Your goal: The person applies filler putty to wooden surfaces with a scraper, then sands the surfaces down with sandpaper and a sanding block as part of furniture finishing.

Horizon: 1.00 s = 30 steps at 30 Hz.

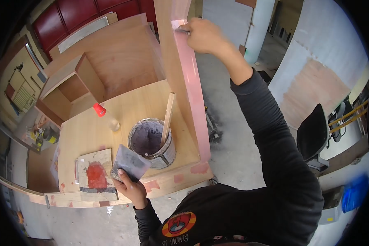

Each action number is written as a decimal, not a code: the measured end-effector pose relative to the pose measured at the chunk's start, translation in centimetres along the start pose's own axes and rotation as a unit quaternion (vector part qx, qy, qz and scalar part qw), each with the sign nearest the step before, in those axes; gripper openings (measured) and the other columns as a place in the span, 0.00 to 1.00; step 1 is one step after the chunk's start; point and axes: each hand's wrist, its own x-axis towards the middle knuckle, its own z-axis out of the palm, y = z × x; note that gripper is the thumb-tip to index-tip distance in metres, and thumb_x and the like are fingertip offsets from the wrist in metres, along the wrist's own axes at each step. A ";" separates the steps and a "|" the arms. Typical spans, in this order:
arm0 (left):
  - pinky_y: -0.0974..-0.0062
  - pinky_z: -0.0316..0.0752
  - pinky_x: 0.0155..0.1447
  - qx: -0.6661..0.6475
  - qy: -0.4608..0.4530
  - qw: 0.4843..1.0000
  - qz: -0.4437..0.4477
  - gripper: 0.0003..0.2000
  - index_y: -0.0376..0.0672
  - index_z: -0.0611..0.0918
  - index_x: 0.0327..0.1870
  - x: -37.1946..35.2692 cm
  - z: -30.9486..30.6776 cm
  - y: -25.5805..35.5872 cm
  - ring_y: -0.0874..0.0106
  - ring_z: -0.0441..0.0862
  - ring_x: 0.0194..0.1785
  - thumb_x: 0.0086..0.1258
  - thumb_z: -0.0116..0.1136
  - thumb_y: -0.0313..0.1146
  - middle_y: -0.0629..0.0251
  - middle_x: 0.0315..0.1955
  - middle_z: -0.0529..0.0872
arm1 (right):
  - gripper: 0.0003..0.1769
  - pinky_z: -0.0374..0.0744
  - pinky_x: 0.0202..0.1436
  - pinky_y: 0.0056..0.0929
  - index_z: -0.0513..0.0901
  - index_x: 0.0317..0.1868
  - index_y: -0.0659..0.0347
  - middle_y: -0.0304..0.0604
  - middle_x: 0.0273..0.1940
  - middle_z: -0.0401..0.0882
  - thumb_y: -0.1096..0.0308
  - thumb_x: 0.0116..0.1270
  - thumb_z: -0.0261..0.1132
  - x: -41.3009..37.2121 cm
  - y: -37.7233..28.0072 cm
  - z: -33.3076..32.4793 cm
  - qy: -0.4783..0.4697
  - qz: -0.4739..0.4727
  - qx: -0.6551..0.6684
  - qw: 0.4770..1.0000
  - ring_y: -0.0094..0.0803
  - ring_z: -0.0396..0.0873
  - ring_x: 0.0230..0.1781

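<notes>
My right hand (pixel 203 36) is closed round a small scraper (pixel 183 30), whose blade lies against the upper part of a pink-coated upright edge (pixel 189 74) of the wooden cabinet. Lower down, my left hand (pixel 131 190) grips a flat grey plate (pixel 131 162) smeared with putty, close to the front of the tin. The open tin (pixel 151 141) holds grey-purple paste, and a wooden stick (pixel 168 119) leans in it. To its left stands a clear bottle with a red cap (pixel 99 109). A board with a red patch (pixel 97 174) lies at the near left of the wooden surface.
An open wooden box (pixel 71 88) stands at the back left of the wooden surface (pixel 76 135). On the right are a black chair (pixel 312 131), a pale panel with a brown patch (pixel 317 88) and a blue bag (pixel 354 192). Grey floor (pixel 233 151) shows beyond the upright.
</notes>
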 end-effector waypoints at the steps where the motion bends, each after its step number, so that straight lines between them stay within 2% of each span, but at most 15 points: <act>1: 0.76 0.72 0.57 -0.025 0.005 1.000 0.004 0.15 0.35 0.75 0.52 0.0 0.1 0.1 0.75 0.76 0.49 0.81 0.51 0.40 0.62 0.46 0.80 | 0.22 0.72 0.57 0.66 0.84 0.58 0.51 0.46 0.59 0.77 0.66 0.63 0.57 0.2 0.3 -0.3 -0.009 0.000 0.051 0.999 0.53 0.73 0.61; 5: 0.75 0.72 0.58 -0.027 0.006 1.000 -0.006 0.14 0.35 0.75 0.52 0.2 -0.1 0.1 0.75 0.76 0.49 0.81 0.51 0.40 0.62 0.47 0.80 | 0.23 0.72 0.58 0.65 0.84 0.58 0.51 0.46 0.59 0.77 0.67 0.63 0.57 0.0 -0.6 0.4 0.052 -0.002 0.066 0.996 0.54 0.73 0.60; 7: 0.74 0.72 0.58 -0.043 0.010 0.999 -0.002 0.14 0.35 0.75 0.53 0.3 0.1 0.1 0.75 0.76 0.50 0.81 0.51 0.39 0.62 0.48 0.81 | 0.23 0.73 0.59 0.64 0.84 0.58 0.51 0.45 0.58 0.78 0.67 0.62 0.56 -0.4 -1.6 1.0 0.083 0.003 -0.034 0.996 0.54 0.74 0.60; 8: 0.74 0.72 0.58 -0.042 0.010 0.999 -0.003 0.14 0.35 0.75 0.53 0.4 0.0 -0.1 0.75 0.76 0.50 0.81 0.51 0.39 0.62 0.48 0.81 | 0.23 0.73 0.59 0.64 0.84 0.58 0.51 0.45 0.58 0.78 0.67 0.62 0.56 -0.7 -1.8 0.8 0.082 0.003 -0.033 0.996 0.54 0.74 0.60; 11: 0.73 0.72 0.60 -0.017 -0.022 1.000 -0.011 0.14 0.35 0.75 0.54 0.6 -0.9 -0.6 0.74 0.76 0.51 0.81 0.51 0.38 0.61 0.49 0.81 | 0.24 0.71 0.60 0.64 0.85 0.58 0.50 0.44 0.59 0.78 0.67 0.62 0.56 -1.6 -1.5 0.3 0.007 0.009 -0.034 0.999 0.52 0.73 0.61; 13: 0.73 0.71 0.60 -0.037 -0.022 0.999 -0.006 0.14 0.35 0.75 0.55 0.6 -0.6 -0.6 0.74 0.76 0.51 0.81 0.51 0.38 0.61 0.49 0.81 | 0.23 0.70 0.61 0.64 0.85 0.58 0.49 0.43 0.60 0.77 0.68 0.62 0.57 -1.9 -0.3 -0.3 -0.110 0.000 0.062 0.992 0.48 0.72 0.63; 14: 0.73 0.71 0.60 -0.037 -0.020 0.999 -0.007 0.14 0.35 0.75 0.55 0.5 -0.5 -0.5 0.74 0.76 0.51 0.81 0.51 0.38 0.61 0.49 0.81 | 0.23 0.70 0.61 0.64 0.85 0.58 0.49 0.43 0.60 0.77 0.68 0.62 0.57 -2.2 -0.3 -0.4 -0.111 -0.001 0.061 0.992 0.48 0.72 0.63; 16: 0.73 0.71 0.61 -0.049 -0.027 0.998 0.004 0.14 0.35 0.74 0.55 0.6 -0.3 -0.2 0.74 0.76 0.52 0.81 0.51 0.38 0.61 0.50 0.81 | 0.24 0.70 0.62 0.63 0.85 0.57 0.47 0.41 0.60 0.77 0.70 0.61 0.58 -2.7 -0.3 -0.3 0.043 -0.047 -0.021 0.998 0.46 0.72 0.63; 17: 0.73 0.71 0.61 -0.050 -0.027 0.998 0.003 0.14 0.35 0.74 0.55 0.6 -0.4 -0.3 0.74 0.76 0.52 0.81 0.51 0.38 0.61 0.50 0.81 | 0.24 0.70 0.62 0.63 0.85 0.57 0.47 0.41 0.60 0.77 0.70 0.61 0.58 -2.6 0.0 0.4 0.043 -0.046 -0.022 0.998 0.46 0.72 0.63; 19: 0.73 0.70 0.61 -0.053 -0.030 0.998 -0.005 0.14 0.35 0.74 0.55 0.7 -0.8 -0.5 0.74 0.76 0.52 0.81 0.50 0.38 0.61 0.50 0.81 | 0.26 0.70 0.62 0.61 0.85 0.58 0.47 0.40 0.60 0.77 0.73 0.59 0.58 -2.4 0.8 3.0 0.186 -0.123 -0.087 0.971 0.45 0.71 0.64; 20: 0.73 0.70 0.61 -0.053 -0.031 0.998 -0.005 0.14 0.35 0.74 0.55 0.5 -0.8 -0.4 0.74 0.76 0.52 0.81 0.50 0.38 0.61 0.50 0.81 | 0.26 0.70 0.62 0.61 0.85 0.58 0.47 0.40 0.60 0.77 0.73 0.59 0.58 -3.3 0.7 3.7 0.186 -0.123 -0.088 0.971 0.45 0.71 0.64; 22: 0.73 0.70 0.61 -0.011 -0.013 1.000 -0.004 0.15 0.35 0.74 0.55 0.3 -0.7 -0.1 0.74 0.76 0.52 0.81 0.50 0.38 0.61 0.50 0.80 | 0.33 0.74 0.55 0.50 0.85 0.58 0.45 0.38 0.56 0.80 0.80 0.50 0.60 -5.5 -0.2 4.6 0.194 -0.135 -0.080 0.969 0.43 0.75 0.58; 23: 0.73 0.70 0.61 -0.012 -0.012 1.000 -0.005 0.15 0.35 0.74 0.55 0.4 -0.9 -0.2 0.74 0.76 0.52 0.81 0.50 0.38 0.61 0.50 0.80 | 0.33 0.74 0.55 0.50 0.85 0.58 0.45 0.38 0.56 0.80 0.80 0.50 0.60 -6.2 -0.4 4.1 0.193 -0.136 -0.081 0.968 0.43 0.75 0.58; 25: 0.74 0.71 0.60 -0.029 -0.008 1.000 -0.008 0.14 0.34 0.74 0.54 0.3 -1.3 -0.4 0.75 0.76 0.51 0.81 0.50 0.38 0.61 0.49 0.80 | 0.28 0.74 0.57 0.61 0.82 0.61 0.46 0.40 0.57 0.80 0.73 0.58 0.58 -6.8 -0.9 1.9 0.003 -0.117 -0.030 0.993 0.46 0.75 0.59; 30: 0.75 0.72 0.57 -0.027 -0.027 0.999 -0.002 0.14 0.34 0.75 0.52 0.2 -1.1 0.1 0.75 0.76 0.49 0.81 0.50 0.39 0.61 0.47 0.81 | 0.24 0.78 0.50 0.61 0.84 0.57 0.48 0.40 0.52 0.82 0.70 0.59 0.57 -1.2 0.4 0.7 0.086 -0.078 0.010 0.993 0.48 0.80 0.52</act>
